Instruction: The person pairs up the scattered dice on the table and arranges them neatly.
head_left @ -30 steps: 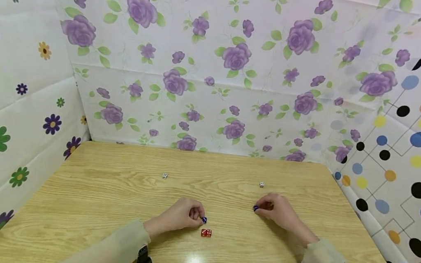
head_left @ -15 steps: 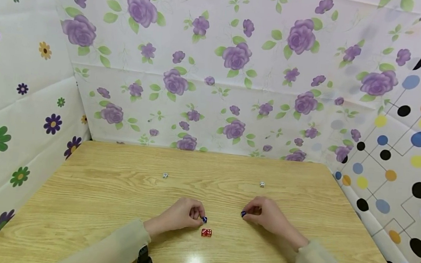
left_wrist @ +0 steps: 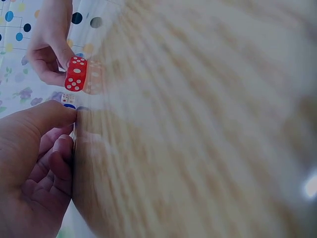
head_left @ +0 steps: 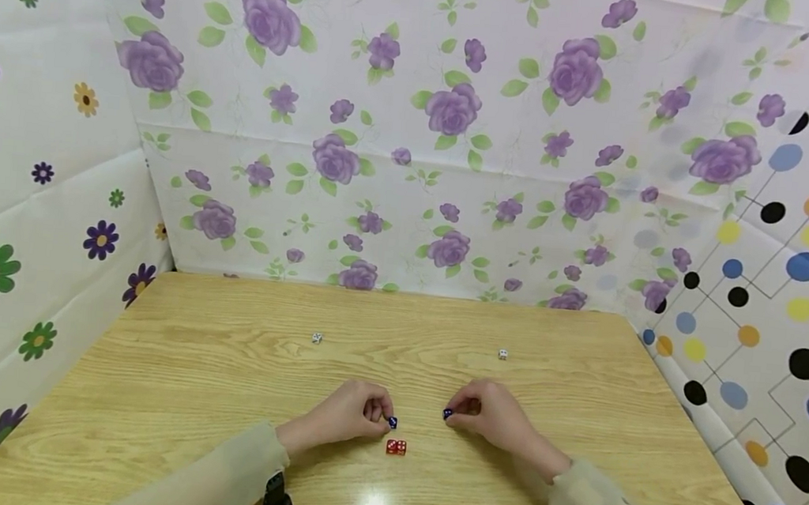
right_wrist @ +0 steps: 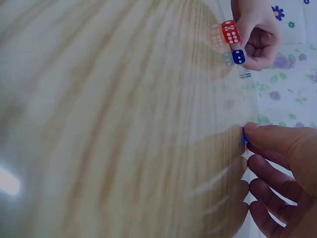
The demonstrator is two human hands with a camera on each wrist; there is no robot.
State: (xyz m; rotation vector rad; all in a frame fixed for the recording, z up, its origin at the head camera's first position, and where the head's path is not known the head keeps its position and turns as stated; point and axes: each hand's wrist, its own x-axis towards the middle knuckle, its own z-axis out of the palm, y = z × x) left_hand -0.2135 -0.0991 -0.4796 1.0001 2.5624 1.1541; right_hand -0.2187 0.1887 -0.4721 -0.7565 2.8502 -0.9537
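Note:
In the head view my left hand pinches a dark blue die between thumb and forefinger, down at the tabletop. To its right, my right hand holds a second blue die in its fingertips, with a gap of bare wood between the two dice. Just nearer than the left hand's die sits a touching pair of red dice. From the right wrist, the red dice show beside the left hand's blue die. Only a sliver of the right hand's die peeks past my thumb.
Farther back on the wooden table lie two white dice, one at left and another at right. A flowered cloth hangs behind the table, with patterned cloths at both sides.
My right hand has slid leftward and slightly nearer with its blue die, closing part of the distance to the left hand's die. The left hand and the other dice have stayed put.

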